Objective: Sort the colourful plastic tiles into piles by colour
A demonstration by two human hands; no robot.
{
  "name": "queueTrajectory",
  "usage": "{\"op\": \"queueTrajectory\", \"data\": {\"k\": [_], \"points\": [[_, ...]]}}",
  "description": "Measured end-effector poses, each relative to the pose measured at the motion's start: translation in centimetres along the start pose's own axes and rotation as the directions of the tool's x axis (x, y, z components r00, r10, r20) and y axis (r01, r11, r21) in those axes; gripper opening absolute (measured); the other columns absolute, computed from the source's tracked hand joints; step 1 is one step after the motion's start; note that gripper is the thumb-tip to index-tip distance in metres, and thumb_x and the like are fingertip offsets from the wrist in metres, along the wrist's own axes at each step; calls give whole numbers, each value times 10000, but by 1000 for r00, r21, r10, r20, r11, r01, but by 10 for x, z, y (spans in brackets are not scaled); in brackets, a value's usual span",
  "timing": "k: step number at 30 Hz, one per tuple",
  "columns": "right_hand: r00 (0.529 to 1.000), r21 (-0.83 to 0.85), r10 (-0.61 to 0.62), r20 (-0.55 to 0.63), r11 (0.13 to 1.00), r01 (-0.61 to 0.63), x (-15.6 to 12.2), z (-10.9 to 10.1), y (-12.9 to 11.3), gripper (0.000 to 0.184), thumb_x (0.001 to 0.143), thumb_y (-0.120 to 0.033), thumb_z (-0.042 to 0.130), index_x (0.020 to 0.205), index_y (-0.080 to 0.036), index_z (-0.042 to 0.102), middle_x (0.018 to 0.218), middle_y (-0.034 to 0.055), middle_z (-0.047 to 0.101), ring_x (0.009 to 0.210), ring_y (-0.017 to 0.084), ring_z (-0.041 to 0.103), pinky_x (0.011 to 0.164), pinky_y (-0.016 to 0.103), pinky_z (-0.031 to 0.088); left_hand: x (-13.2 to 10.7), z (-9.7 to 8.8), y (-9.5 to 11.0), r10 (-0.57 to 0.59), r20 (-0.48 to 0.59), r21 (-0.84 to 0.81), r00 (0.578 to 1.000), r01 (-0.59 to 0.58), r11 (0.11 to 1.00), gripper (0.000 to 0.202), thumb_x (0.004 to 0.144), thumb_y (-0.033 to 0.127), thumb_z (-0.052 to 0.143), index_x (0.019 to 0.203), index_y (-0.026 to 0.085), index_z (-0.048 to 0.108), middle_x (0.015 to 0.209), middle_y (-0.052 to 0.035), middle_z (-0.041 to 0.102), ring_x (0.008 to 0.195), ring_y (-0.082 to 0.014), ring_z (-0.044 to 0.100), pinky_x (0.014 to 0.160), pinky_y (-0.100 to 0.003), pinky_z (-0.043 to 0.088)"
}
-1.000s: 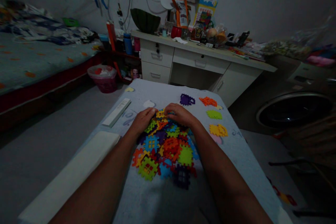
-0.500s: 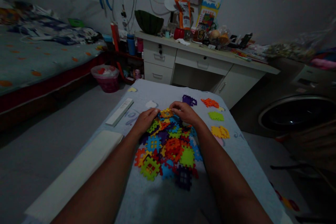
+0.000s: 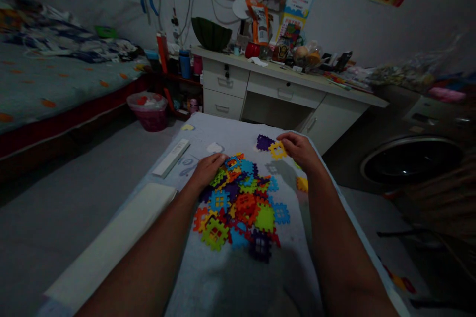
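Observation:
Above the right part of the table, my right hand (image 3: 300,151) pinches a yellow square window-frame building block (image 3: 272,148) by its edge. A purple block (image 3: 264,142) lies just beside it. My left hand (image 3: 208,169) is closed at the upper left of a heap of plastic interlocking blocks, its fingertips against a blue window block (image 3: 231,162). What its fingers grip is hidden. Nearer me in the heap are a green window block (image 3: 214,233), a plain green block (image 3: 265,218), an orange block (image 3: 245,205) and a dark purple window block (image 3: 260,245).
A yellow block (image 3: 302,184) lies at the table's right, partly behind my right forearm. Long white boxes (image 3: 111,242) lie along the left side. A desk (image 3: 226,84) stands beyond the table, a washing machine (image 3: 412,153) at right, and a pink bin (image 3: 150,114) at left.
My right hand has lifted the yellow window block off the heap and carried it right, next to the purple block. My left hand has stayed by the heap, where the blue window block now shows.

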State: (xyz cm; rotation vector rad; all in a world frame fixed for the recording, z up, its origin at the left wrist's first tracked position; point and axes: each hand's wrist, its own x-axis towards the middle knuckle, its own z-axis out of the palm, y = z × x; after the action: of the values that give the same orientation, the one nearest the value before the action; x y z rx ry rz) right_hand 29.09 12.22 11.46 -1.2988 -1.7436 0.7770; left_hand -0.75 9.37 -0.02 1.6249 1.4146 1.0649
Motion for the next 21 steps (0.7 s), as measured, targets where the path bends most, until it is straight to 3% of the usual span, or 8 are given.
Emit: {"op": "queueTrajectory", "data": {"k": [5,10,16,21], "points": [[986,-41,151,-68,987,-154,-30,-42,24,320,721,-442,615,860,-160,672,632,-19,557,528,93,432,503,234,334,1,0,0,12,6,14,1000,-13,1000,510,868,612,445,1016,213,727,1032,-40,753,998,-260,661,895,-353,492],[956,-111,290,-34,950,-292,-59,-70,50,246,657,-376,668,789,-169,650,640,-14,580,549,103,501,518,226,378,2,1,0,10,23,56,1000,-11,998,489,848,603,483,1023,213,720,998,-32,754,978,-259,663,852,-342,500],[916,-285,392,90,891,-353,-68,-76,69,104,657,-260,607,721,-181,625,663,-6,602,590,126,526,564,244,394,3,2,-6,35,31,71,999,-37,997,466,832,588,523,1037,217,717,992,-23,751,951,-249,667,831,-331,503],[922,-492,373,105,825,-278,-66,-72,76,69,685,-178,543,718,-180,604,673,-10,594,611,124,517,563,232,350,4,2,-9,45,45,73,998,-48,996,464,817,583,544,1036,212,715,983,-28,748,937,-247,666,821,-333,506]]}}
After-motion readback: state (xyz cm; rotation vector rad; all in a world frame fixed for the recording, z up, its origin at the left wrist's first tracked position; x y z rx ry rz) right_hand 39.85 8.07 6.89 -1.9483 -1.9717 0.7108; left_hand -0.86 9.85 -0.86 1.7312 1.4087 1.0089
